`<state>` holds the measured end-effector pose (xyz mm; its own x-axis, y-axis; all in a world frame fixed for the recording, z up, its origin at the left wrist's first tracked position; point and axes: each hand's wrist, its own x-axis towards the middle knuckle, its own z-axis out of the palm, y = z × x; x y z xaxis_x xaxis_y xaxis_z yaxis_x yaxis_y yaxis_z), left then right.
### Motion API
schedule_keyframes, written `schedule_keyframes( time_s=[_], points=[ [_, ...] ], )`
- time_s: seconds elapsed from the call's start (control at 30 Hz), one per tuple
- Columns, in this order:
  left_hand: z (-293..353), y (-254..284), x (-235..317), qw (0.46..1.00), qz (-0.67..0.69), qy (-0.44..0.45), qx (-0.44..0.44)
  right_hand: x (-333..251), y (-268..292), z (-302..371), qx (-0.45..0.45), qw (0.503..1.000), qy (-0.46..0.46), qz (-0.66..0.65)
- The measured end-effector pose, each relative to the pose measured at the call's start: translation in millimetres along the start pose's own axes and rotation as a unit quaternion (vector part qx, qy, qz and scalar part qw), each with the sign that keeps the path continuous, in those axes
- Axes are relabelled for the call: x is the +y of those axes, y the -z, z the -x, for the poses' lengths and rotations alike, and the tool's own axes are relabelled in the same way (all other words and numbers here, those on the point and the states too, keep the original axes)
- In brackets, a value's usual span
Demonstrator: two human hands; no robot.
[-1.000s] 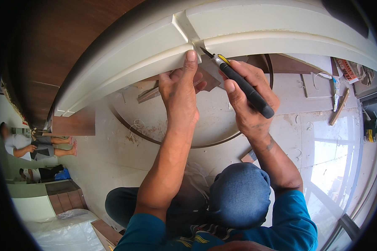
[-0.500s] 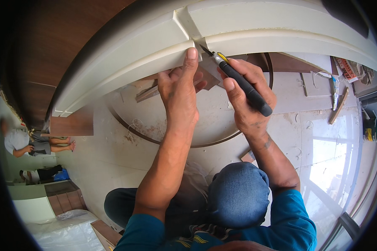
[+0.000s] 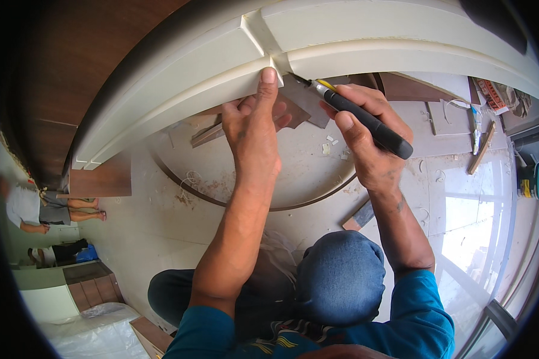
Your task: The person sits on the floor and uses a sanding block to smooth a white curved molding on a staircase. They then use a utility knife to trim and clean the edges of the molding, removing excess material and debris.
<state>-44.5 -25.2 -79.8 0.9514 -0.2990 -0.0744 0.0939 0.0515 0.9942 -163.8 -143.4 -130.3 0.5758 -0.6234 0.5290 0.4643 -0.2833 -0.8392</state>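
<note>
A long white moulded panel [image 3: 185,78] curves across the top of the view, with a notch-like groove [image 3: 263,36] running down to its lower edge. My left hand [image 3: 254,125] grips that edge just left of the groove, thumb on the front face and the other fingers curled underneath, partly hidden. In my right hand [image 3: 371,137] is a utility knife [image 3: 365,122] with a black handle and a yellow part. Its dark blade points up and left, the tip close to the groove's lower end; whether it touches cannot be told.
Below the panel, a thin brown curved strip [image 3: 269,209] lies on the pale floor among debris. A wood block [image 3: 359,215] sits near my knee. At right are a tube [image 3: 477,128], a wooden stick [image 3: 483,149] and a bucket [image 3: 532,179]. Another person [image 3: 27,203] is at far left.
My right hand has drawn the knife a little right and down, away from the groove. My left hand keeps its grip, shifting slightly left with the view.
</note>
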Motion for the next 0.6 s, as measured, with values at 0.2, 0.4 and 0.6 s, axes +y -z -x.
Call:
schedule_keyframes(
  time_s=[0.2, 0.4, 0.6],
  points=[
    [0, 1, 1, 1.0, 0.011, 0.004, 0.0, -7, -20, 0, 0.059, 0.995, -0.06, -0.058],
    [-3, 2, -2, 1.0, 0.028, 0.002, 0.001, -6, -31, 3, 0.068, 0.997, -0.003, -0.02],
    [-2, 2, 0, 1.0, 0.03, -0.002, -0.004, 0, -39, 4, 0.083, 0.996, 0.006, -0.02]
  ],
)
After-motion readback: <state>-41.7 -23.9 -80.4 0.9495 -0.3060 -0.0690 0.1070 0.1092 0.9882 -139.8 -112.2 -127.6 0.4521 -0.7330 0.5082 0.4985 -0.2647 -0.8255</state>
